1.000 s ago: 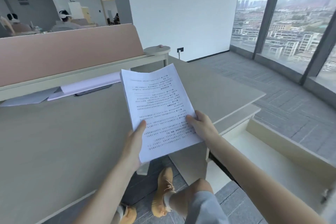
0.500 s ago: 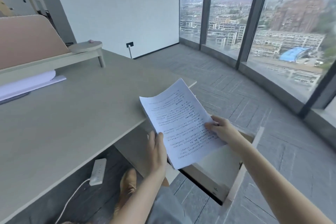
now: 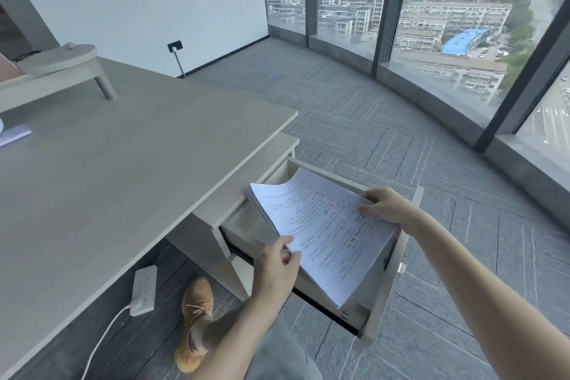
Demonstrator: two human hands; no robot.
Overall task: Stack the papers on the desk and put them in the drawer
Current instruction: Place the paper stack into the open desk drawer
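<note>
Where the stack of printed papers (image 3: 324,234) hangs over the open drawer (image 3: 385,281) at lower centre of the frame, it hides most of the drawer's inside, so what lies there cannot be made out. The print on the top sheet is too small to read. At the far left edge, a pale sheet (image 3: 14,134) on the desk (image 3: 123,170) is cut off by the frame. The left hand (image 3: 276,268) pinches the stack's near left edge, thumb on top and fingers curled beneath, out of sight. The right hand (image 3: 385,205) grips the right edge, thumb across the top sheet and fingers wrapped under. The stack tilts, its far corner curling upward. Below the desk, at lower left, a white power strip (image 3: 143,290) lies on the floor beside a tan shoe (image 3: 194,321).
</note>
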